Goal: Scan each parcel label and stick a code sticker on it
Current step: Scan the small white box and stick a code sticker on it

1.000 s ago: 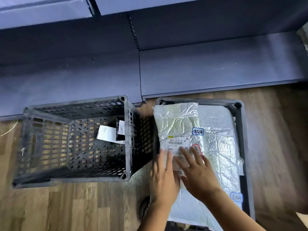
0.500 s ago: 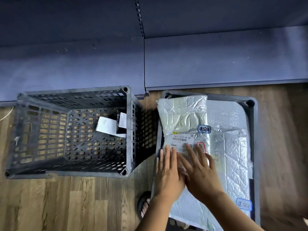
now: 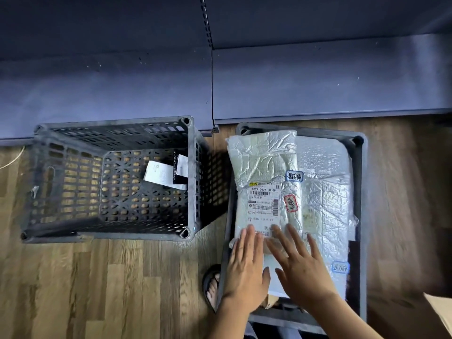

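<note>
A clear-wrapped greenish parcel (image 3: 263, 167) lies on top of the pile in the right crate (image 3: 362, 192). Its white shipping label (image 3: 263, 204) faces up, with a red-edged sticker (image 3: 291, 203) beside it and a blue-edged sticker (image 3: 294, 176) above that. My left hand (image 3: 245, 265) lies flat on the parcel's near end, fingers straight. Beside it my right hand (image 3: 297, 263) presses down with spread fingers. Under it lies a larger bubble-wrap parcel (image 3: 325, 196) bearing another blue-edged sticker (image 3: 340, 267).
A dark slotted crate (image 3: 193, 172) stands to the left on the wood floor (image 3: 110, 289), holding a small black-and-white item (image 3: 168, 174). A blue-grey shelf base (image 3: 318, 89) runs along the back. A sandalled foot (image 3: 212, 286) shows between the crates. Cardboard (image 3: 440, 311) sits at the lower right.
Both hands have slid back toward me along the parcel, uncovering the label and the red-edged sticker. The view has tilted down a little.
</note>
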The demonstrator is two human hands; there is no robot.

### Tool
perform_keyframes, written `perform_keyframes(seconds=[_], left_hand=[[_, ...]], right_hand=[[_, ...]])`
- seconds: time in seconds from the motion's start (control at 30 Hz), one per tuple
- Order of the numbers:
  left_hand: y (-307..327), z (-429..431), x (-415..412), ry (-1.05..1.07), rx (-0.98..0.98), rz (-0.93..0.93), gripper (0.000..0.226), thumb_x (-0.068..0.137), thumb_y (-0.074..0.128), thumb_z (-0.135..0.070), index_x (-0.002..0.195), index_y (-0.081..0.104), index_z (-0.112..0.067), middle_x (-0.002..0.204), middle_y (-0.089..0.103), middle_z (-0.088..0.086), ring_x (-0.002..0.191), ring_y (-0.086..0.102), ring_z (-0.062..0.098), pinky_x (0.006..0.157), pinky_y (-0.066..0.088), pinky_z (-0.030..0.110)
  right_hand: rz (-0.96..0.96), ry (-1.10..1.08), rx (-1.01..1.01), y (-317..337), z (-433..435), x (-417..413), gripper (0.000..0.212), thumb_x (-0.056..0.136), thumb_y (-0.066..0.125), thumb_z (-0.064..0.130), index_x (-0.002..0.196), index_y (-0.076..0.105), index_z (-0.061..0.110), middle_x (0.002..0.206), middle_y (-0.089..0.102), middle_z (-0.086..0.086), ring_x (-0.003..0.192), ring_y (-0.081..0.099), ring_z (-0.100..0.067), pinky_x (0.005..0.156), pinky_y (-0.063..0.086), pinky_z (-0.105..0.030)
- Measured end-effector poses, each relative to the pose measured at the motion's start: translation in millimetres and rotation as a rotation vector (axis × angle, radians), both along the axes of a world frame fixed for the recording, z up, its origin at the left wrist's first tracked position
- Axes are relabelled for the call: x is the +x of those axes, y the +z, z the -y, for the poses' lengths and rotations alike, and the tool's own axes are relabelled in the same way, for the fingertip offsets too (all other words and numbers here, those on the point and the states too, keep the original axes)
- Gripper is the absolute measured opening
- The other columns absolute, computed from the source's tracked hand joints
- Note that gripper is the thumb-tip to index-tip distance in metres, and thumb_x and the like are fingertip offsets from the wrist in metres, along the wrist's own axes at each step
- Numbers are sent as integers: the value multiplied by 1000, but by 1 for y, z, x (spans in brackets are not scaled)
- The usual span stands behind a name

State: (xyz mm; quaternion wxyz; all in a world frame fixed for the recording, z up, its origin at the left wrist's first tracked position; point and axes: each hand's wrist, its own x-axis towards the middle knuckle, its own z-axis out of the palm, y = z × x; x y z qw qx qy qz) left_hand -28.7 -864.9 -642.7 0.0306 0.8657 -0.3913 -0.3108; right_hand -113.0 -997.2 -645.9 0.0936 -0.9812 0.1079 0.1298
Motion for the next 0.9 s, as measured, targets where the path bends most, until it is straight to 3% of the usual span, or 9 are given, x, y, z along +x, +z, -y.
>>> perform_keyframes(seconds=[0.13,0.27,0.4,0.47,0.57,0.63,0.73,0.8,0.9], left_hand=[[17,-10,12,-30,-26,-8,65,80,36,-40,137,47,-10,149,39,10,136,39,23,104,43,36],[50,-31,30,8,-20,-37,53,81,38,-35,127,59,-20,140,51,-3,123,54,13,95,49,32],[99,-63,60,157,-12,-17,48,78,36,-35,112,68,-26,119,64,-9,103,64,8,82,55,25],[121,-79,82,256,-38,4,46,81,36,-34,115,66,-25,119,62,-10,102,64,8,83,53,22],[133,-98,117,357,-18,15,46,96,33,-30,141,40,-23,140,43,-8,126,45,13,102,38,26],[130,-111,142,412,-25,57,46,98,32,-31,144,30,-25,140,40,-7,126,41,13,102,34,25],[121,-124,188,440,-7,31,46,97,36,-29,142,33,-25,136,45,-3,122,44,16,99,36,28],[112,-133,219,412,2,12,43,96,38,-27,138,37,-23,134,46,-1,121,46,18,98,38,30],[106,-151,256,377,35,-20,37,94,42,-25,131,42,-21,130,48,1,117,48,21,94,42,33]], right_hand=[[-1,-74,18,21,-3,11,51,73,49,34,121,57,19,133,57,-8,124,46,-31,105,20,-46],[5,-58,-1,51,-4,16,43,74,47,33,109,66,16,113,67,-7,102,65,-28,95,35,-42],[-147,-112,54,96,-20,38,60,40,90,26,97,73,16,98,70,-4,80,70,-25,67,57,-42],[-168,-158,107,115,-34,58,64,33,91,25,94,73,17,93,70,-1,71,69,-22,57,56,-38],[-185,-140,160,130,-63,88,63,32,90,25,92,73,21,88,68,3,65,67,-19,49,54,-31],[-164,-158,228,136,-80,113,60,35,88,22,93,71,25,85,66,5,62,65,-17,45,51,-27],[-112,-203,304,127,-108,155,51,49,76,13,97,68,30,87,63,5,65,65,-21,48,51,-28],[-119,-287,359,117,-129,185,46,69,61,10,110,65,29,102,61,4,86,64,-27,65,54,-35],[-213,-348,395,109,-162,225,46,89,45,18,133,49,30,130,48,7,120,48,-18,92,44,-29]])
